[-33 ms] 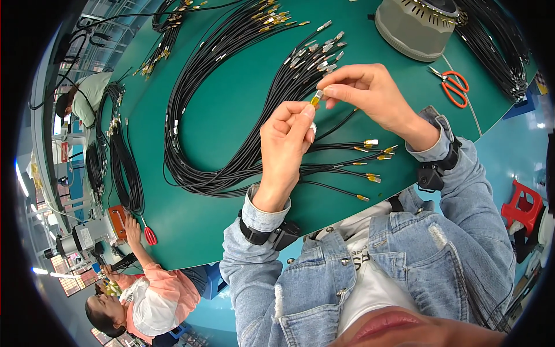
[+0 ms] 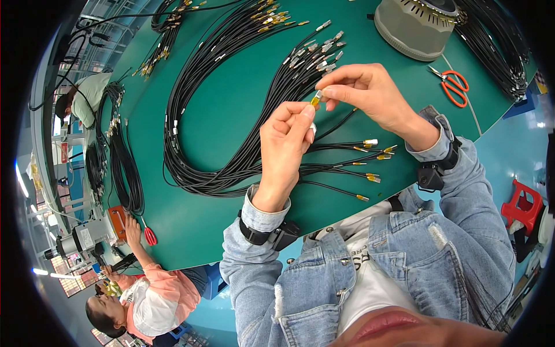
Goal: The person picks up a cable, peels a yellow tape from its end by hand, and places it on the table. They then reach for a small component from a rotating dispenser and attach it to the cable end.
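Note:
My left hand (image 2: 284, 141) pinches the yellow-sleeved end of a cable connector (image 2: 316, 99) between thumb and forefinger. At the connector's silver tip, the thumb and forefinger of my right hand (image 2: 373, 98) are closed on it. A small white piece shows beside my left fingers; its kind I cannot make out. Below and right of my left hand, several black cable ends with yellow sleeves and metal connectors (image 2: 373, 177) fan out. A long looped bundle of black cables (image 2: 179, 139) curves behind my hands, with silver connectors at its near-centre end and yellow-sleeved ones at the far end.
Orange-handled scissors (image 2: 455, 89) lie right of my right hand on the green table (image 2: 191, 228). Behind them sits a round grey device (image 2: 413, 29), beside another black cable bundle (image 2: 491, 52). At left, a co-worker (image 2: 162, 298) sits near red-handled scissors (image 2: 150, 232). A red stool (image 2: 522, 207) stands at right.

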Available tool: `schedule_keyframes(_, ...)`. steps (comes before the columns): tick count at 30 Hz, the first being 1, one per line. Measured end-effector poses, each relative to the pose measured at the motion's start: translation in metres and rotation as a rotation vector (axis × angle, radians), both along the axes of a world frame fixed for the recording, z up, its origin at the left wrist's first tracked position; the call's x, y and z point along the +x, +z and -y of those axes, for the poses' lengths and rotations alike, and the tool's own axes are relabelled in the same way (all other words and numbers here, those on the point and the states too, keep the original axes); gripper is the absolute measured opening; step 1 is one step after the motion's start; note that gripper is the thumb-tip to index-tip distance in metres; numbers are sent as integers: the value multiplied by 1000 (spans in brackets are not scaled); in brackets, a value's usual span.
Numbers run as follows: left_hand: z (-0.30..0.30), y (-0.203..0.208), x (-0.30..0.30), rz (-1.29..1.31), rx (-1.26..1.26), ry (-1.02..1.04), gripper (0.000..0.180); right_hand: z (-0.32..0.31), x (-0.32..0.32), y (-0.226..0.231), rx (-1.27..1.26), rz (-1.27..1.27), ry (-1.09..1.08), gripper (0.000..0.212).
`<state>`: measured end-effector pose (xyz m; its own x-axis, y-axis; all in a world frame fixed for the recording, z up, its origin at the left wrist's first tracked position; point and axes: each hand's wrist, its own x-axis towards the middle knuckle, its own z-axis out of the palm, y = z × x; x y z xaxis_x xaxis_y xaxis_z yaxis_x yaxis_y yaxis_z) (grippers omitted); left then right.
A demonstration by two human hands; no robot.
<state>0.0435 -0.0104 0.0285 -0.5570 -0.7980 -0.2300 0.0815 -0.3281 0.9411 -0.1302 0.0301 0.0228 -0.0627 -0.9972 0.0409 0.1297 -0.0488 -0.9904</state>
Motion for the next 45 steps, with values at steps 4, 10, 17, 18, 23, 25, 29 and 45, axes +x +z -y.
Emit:
schedule_keyframes(4, 0, -2, -1, 20, -21, -17, 11, 0, -2, -2, -12, 27, 25, 17)
schedule_keyframes(10, -1, -6, -1, 20, -89, -16, 10, 0, -3, -1, 2, 15, 44, 16)
schedule_keyframes(17, -3, -9, -3, 44, -203, -5, 8, -1, -6, -1, 42, 2, 76, 14)
schedule_keyframes(18, -3, -9, -3, 43, -204, -5, 8, -1, -6, -1, 46, 7, 79, 14)
schedule_keyframes(23, -4, -8, -3, 43, -212, -11, 8, 0, -5, -1, 51, 22, 91, 13)
schedule_keyframes(25, -4, -9, -2, 40, -220, -13, 8, 0, -6, -2, 50, 23, 93, 13)
schedule_keyframes(29, -6, -10, -5, 55, -264, 14, 8, 0, -6, -4, 29, -2, 103, 10)
schedule_keyframes(45, -6, -14, -5, 71, -279, 5, 8, 0, -4, -7, 12, -9, 125, 9)
